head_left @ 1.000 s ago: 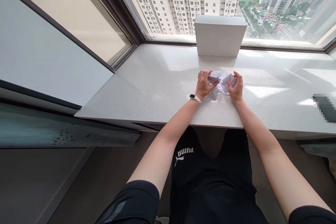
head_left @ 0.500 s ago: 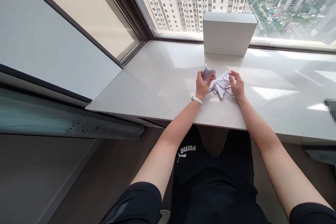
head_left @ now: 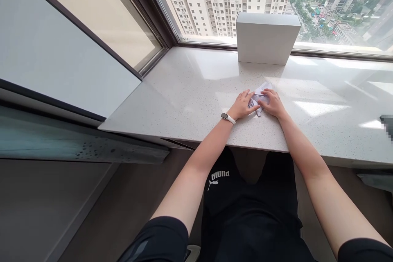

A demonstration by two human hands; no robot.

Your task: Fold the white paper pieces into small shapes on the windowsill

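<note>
Several folded white papers lie in a small heap on the pale speckled sill, their creased points sticking out. My left hand rests palm down at the heap's left side, fingers spread over the paper and thumb reaching right. From the other side, my right hand covers the heap's right part with its fingers stretched out. Both hands are open and touch the paper, the thumbs close to each other. Much of the paper is hidden beneath the fingers. A white wristband sits on my left wrist.
A white box stands upright behind the papers, against the window. The stone sill stretches out on both sides, and its front edge is close to my body. A blurred dark object is at the far right.
My left hand has turned palm down and lowered onto the heap; the folded paper it held up is now down among the others. My right hand has moved left onto the papers.
</note>
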